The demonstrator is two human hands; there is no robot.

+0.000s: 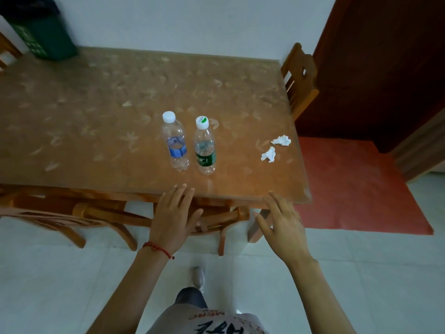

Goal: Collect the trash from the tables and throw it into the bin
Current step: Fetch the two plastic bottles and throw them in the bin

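Note:
Two empty clear plastic bottles stand upright on the wooden table (96,116): one with a blue label (175,142) and, to its right, one with a green label (205,147). Two crumpled white tissues lie near the table's right edge, one farther back (281,140) and one nearer (269,155). A dark green bin (41,30) stands past the table's far left corner. My left hand (174,218) and my right hand (283,225) hover at the table's near edge, fingers spread, holding nothing, short of the bottles.
Wooden chairs are pushed under the near side (79,213) and stand at the right end (301,78). A red mat (356,184) lies on the pale tiled floor to the right, before a dark wooden door (385,68).

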